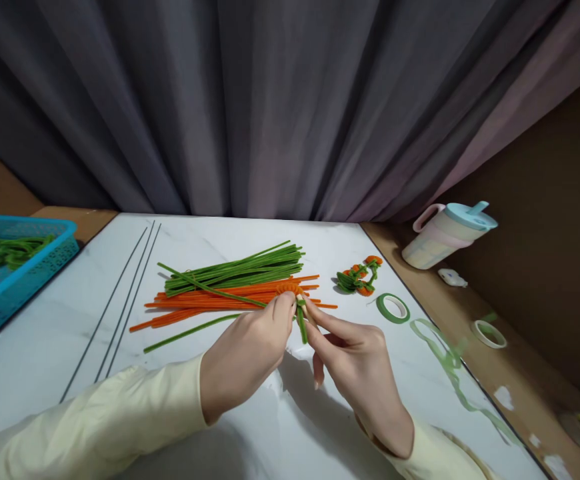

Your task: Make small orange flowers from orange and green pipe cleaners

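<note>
My left hand (pixel 250 350) is closed in a pinch on a small ribbed orange pipe-cleaner piece (pixel 289 288), which shows above the thumb. My right hand (pixel 357 357) pinches at a green pipe cleaner (pixel 303 328) just below it, whose short end sticks down between the two hands. Fingers partly hide where the orange and green meet. Behind my hands lie a bundle of green pipe cleaners (pixel 240 268) and a pile of orange pipe cleaners (pixel 205 298). One loose green pipe cleaner (pixel 185 335) runs behind my left hand.
Orange-and-green pipe-cleaner work (pixel 363 275) lies right, near green tape (pixel 380 308) and a loose green strip (pixel 447 373). Thin dark wires (pixel 120 307) lie left, beside a blue basket (pixel 25 280). A lidded cup (pixel 443 237) and another tape roll (pixel 475 330) stand at the right edge.
</note>
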Demonstrator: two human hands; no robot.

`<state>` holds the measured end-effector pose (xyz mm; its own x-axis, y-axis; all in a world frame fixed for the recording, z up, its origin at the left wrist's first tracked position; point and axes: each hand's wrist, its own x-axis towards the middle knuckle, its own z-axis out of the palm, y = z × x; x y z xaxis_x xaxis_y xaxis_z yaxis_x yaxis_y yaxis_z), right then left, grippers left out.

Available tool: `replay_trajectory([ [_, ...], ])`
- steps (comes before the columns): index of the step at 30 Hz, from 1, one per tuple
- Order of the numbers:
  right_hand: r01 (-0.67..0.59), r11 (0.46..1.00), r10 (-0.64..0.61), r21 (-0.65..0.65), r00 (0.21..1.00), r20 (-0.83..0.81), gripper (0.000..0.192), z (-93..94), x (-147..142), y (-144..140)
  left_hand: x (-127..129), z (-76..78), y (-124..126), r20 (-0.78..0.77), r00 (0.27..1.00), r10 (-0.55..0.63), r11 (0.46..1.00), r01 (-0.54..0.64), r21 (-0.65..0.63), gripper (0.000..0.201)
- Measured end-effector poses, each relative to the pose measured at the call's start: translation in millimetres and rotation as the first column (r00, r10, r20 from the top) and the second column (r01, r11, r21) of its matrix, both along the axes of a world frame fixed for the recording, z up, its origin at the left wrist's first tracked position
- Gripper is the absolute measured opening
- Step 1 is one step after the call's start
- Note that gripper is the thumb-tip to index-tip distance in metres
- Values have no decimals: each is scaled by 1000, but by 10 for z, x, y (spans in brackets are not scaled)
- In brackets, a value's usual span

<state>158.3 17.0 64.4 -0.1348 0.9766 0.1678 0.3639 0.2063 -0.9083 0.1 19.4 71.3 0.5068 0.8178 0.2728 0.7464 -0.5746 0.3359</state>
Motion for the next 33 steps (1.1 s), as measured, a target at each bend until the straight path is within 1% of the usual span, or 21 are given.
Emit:
replay_trajectory([
  [4,-34,993,27,116,998,59,29,-2,21,-24,21,5,-1,-30,1000,10,1000,-9,29,17],
  [7,-48,980,31,194,996,89,29,5,29,-35,32,-12,-4,-63,998,10,997,-5,77,18],
  [10,-57,983,39,175,994,105,28,26,24,-24,37,-31,-10,-92,996,6,990,7,142,21],
  [12,-44,987,26,153,993,118,27,39,19,-15,37,-31,-14,-105,994,17,987,0,159,21],
  [14,-21,978,-9,206,989,145,25,38,18,-14,34,-19,-19,-97,995,31,989,-16,148,21],
  [15,-14,966,-29,260,986,161,24,32,21,-17,32,-10,-22,-87,996,32,991,-20,135,20],
  [18,-32,905,-66,424,974,215,24,5,37,-39,24,16,-29,-56,998,27,995,-21,102,20],
  [22,-111,846,-73,521,945,319,28,-22,74,-62,21,24,-35,-51,999,14,997,-11,72,22],
  [25,-223,812,-69,540,881,468,35,-36,111,-64,26,22,-34,-65,998,10,998,-6,57,22],
  [28,-350,793,-56,499,773,632,45,-55,147,-66,30,30,-28,-113,993,-20,998,26,55,23],
  [30,-399,779,-78,483,703,707,51,-66,159,-68,30,41,-23,-151,988,-41,998,48,44,22],
  [33,-436,754,-149,492,615,774,56,-62,154,-72,26,60,-17,-192,979,-64,997,70,26,24],
])
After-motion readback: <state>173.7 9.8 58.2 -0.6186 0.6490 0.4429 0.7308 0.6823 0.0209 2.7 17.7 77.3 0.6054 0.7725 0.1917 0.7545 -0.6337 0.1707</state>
